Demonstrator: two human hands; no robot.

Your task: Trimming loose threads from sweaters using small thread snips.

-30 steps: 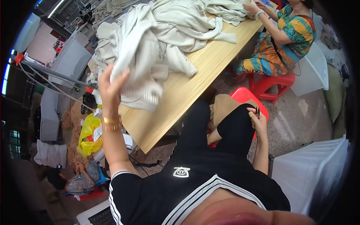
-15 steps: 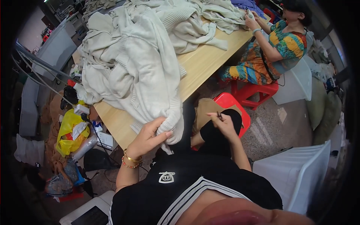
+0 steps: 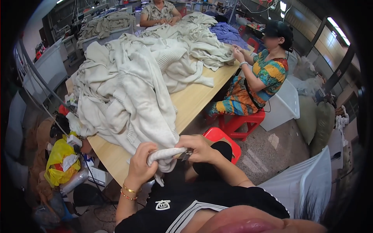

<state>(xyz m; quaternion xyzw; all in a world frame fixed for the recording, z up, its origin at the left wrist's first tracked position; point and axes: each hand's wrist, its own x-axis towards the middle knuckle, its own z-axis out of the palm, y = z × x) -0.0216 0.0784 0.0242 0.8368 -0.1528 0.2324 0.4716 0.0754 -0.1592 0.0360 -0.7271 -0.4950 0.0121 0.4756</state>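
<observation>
A cream knitted sweater [image 3: 149, 101] hangs over the near edge of the table. My left hand [image 3: 140, 165] is closed on its ribbed edge [image 3: 166, 156], which is folded into a curve between my hands. On the other side of that rib, my right hand [image 3: 202, 149] pinches the knit between thumb and fingers. A small metal tool [image 3: 186, 155], possibly thread snips, sticks out under the right fingers; most of it is hidden. Both hands are in front of my body, just off the table edge.
More cream sweaters lie heaped on the wooden table [image 3: 190, 105]. A co-worker [image 3: 268, 73] sits at the right on a red stool [image 3: 241, 122]; another person [image 3: 159, 13] works at the far end. A white bin [image 3: 299, 174] stands at my right, a yellow bag [image 3: 62, 159] at left.
My right hand has come from beside my knee to the sweater's ribbed edge and now grips it. My left hand stays on the knit. The view has tilted up, showing the far person.
</observation>
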